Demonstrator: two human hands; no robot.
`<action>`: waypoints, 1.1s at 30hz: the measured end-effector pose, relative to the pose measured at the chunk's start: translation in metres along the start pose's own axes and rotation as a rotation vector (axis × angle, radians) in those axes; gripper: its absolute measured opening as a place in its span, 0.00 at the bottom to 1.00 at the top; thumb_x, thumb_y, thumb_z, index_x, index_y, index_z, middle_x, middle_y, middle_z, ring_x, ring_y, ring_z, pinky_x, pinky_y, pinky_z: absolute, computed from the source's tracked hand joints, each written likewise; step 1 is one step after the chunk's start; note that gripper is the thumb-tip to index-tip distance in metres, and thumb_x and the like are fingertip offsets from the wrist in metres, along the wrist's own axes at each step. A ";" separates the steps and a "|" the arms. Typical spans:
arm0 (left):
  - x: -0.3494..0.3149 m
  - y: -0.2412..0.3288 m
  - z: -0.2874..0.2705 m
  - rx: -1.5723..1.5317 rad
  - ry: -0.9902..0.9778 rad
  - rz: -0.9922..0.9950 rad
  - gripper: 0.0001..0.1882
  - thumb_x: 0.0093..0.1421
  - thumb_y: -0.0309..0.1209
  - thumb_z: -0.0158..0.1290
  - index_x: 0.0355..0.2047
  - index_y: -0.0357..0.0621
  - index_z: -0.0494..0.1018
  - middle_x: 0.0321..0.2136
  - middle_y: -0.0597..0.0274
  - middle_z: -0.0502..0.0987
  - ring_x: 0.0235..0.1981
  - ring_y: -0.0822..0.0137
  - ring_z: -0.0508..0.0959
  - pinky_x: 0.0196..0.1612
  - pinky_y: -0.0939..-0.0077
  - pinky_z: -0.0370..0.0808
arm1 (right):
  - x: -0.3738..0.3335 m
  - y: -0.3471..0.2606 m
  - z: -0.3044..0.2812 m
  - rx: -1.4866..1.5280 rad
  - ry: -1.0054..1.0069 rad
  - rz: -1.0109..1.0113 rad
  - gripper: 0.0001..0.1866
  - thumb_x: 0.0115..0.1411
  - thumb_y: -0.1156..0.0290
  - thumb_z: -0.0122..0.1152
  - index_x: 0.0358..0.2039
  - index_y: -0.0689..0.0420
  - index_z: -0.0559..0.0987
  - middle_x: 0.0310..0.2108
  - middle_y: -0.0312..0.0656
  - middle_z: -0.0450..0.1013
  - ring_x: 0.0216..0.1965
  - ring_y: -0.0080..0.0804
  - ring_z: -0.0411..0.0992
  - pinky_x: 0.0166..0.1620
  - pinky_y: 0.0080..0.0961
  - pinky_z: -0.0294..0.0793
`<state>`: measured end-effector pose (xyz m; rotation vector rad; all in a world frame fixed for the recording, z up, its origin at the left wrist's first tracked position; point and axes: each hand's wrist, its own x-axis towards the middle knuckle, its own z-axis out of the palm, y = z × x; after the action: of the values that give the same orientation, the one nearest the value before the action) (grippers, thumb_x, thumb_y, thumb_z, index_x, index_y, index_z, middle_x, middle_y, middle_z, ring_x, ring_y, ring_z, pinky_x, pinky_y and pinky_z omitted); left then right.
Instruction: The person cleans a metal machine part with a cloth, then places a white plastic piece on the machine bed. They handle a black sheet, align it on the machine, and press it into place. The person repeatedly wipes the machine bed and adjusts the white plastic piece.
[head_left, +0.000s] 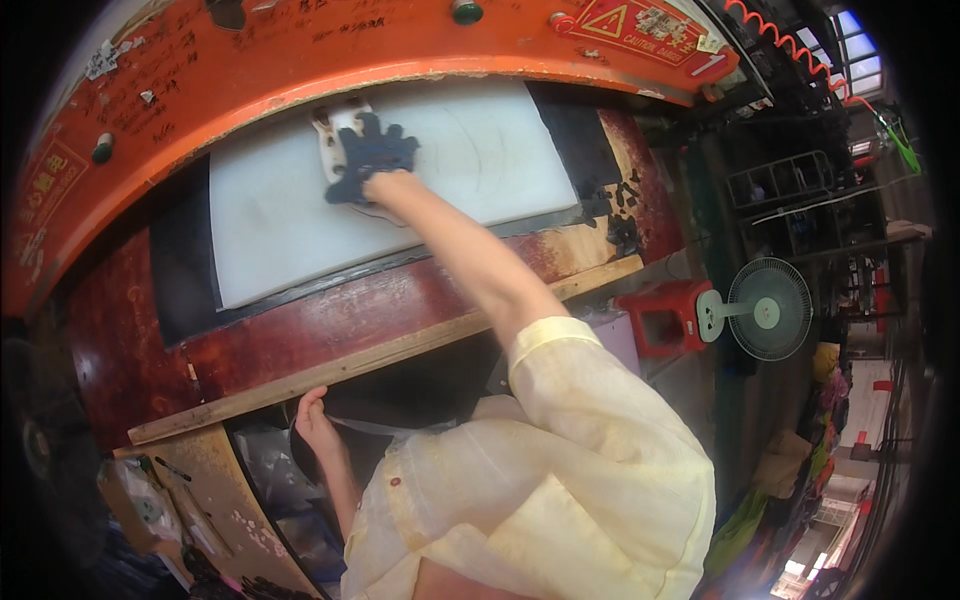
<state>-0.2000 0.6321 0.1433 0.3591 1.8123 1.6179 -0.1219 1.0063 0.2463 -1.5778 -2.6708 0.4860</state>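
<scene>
My right hand [374, 160], in a dark glove, reaches far forward over a white board [470, 150]. Its fingers are spread and lie over a flat, pale piece with dark brown marks [330, 150]; part of that piece is hidden under the palm. My bare left hand [316, 420] is low by the wooden front edge [400, 348] of the table, its fingers loosely bent upward. Nothing shows in it. The white board lies on a black sheet [182, 270] on the dark red tabletop [270, 350].
An orange machine beam [330, 50] with buttons and a warning label spans the far side, above the board. A red stool [662, 318] and a fan [767, 312] stand at the right. Plastic bags [275, 470] are under the table's front edge, beside a wooden panel [225, 500].
</scene>
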 end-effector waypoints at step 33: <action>-0.007 0.001 0.004 -0.051 0.079 -0.094 0.13 0.62 0.24 0.38 0.38 0.36 0.73 0.32 0.58 0.77 0.33 0.68 0.77 0.38 0.77 0.76 | -0.198 0.351 -0.003 -0.233 0.487 -0.304 0.05 0.51 0.65 0.59 0.27 0.50 0.81 0.34 0.40 0.75 0.36 0.42 0.74 0.39 0.38 0.73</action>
<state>-0.1919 0.6311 0.1464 0.1867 1.8145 1.6302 0.2767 0.9945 0.1866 -1.1034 -2.5652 -0.2004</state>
